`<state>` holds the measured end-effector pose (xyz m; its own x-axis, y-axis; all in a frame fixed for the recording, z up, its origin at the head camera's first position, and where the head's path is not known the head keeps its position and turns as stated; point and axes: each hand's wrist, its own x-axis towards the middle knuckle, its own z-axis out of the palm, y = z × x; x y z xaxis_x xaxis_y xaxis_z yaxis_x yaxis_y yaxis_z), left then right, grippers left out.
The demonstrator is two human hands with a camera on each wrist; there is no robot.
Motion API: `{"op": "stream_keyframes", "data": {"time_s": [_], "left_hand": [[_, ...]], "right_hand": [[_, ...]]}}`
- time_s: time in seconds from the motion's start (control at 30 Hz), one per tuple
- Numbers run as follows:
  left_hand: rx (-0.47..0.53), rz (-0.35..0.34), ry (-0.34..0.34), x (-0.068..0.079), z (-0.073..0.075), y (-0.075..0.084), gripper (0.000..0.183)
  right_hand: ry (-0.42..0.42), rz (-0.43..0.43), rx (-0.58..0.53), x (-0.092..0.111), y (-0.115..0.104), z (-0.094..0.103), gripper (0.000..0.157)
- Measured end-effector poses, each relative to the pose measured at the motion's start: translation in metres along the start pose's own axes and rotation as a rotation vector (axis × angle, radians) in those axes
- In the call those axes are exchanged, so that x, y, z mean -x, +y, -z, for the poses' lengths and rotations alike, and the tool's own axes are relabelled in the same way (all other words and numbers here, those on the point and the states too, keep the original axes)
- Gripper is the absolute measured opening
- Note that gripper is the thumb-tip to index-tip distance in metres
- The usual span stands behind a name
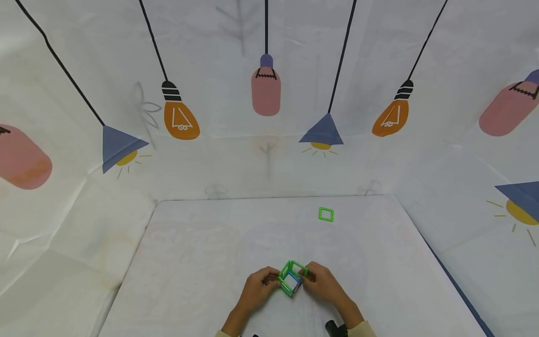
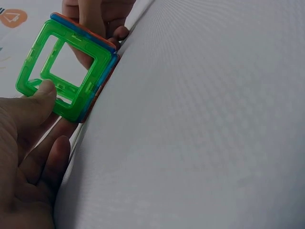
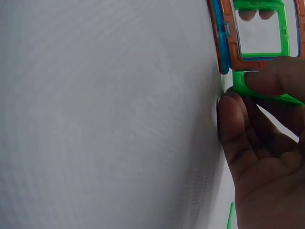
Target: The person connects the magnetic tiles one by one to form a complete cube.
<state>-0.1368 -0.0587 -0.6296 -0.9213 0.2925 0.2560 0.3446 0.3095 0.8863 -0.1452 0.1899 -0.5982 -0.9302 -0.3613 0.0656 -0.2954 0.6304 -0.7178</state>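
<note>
A small open box shape of square magnetic tiles stands low on the white tabletop between the two hands. Green tiles (image 2: 90,86) form its sides, while orange (image 3: 233,40) and blue (image 3: 219,33) tiles show along its lower and right-hand parts. From the left, my left hand (image 1: 258,288) pinches a green side, its thumb (image 2: 44,98) lying on the frame. My right hand (image 1: 324,283) grips a green tile edge (image 3: 240,83) on the opposite side between thumb and fingers, with fingertips close to the tabletop.
Farther back on the white table (image 1: 202,252) lies one loose green square tile (image 1: 326,220). White sheeting printed with hanging lamps (image 1: 266,93) surrounds the table at the back and sides. A black object (image 1: 335,329) sits by the right wrist.
</note>
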Motion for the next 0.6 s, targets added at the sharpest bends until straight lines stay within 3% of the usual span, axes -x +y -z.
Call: {"op": "stream_keyframes", "data": {"time_s": [0.2, 0.37, 0.6], "left_hand": [[-0.013, -0.011, 0.004, 0.0003, 0.0001, -0.0002, 0.023], [-0.013, -0.017, -0.002, 0.0000, -0.0002, 0.0012, 0.022], [-0.013, -0.107, -0.003, 0.0006, -0.0017, -0.0011, 0.031]], "right_hand": [[-0.036, 0.045, -0.017, 0.0017, 0.0003, -0.0006, 0.014], [-0.021, 0.046, 0.031, 0.0013, -0.0008, -0.0045, 0.010], [0.007, -0.007, 0.079, -0.0014, -0.0064, -0.0076, 0.018]]}}
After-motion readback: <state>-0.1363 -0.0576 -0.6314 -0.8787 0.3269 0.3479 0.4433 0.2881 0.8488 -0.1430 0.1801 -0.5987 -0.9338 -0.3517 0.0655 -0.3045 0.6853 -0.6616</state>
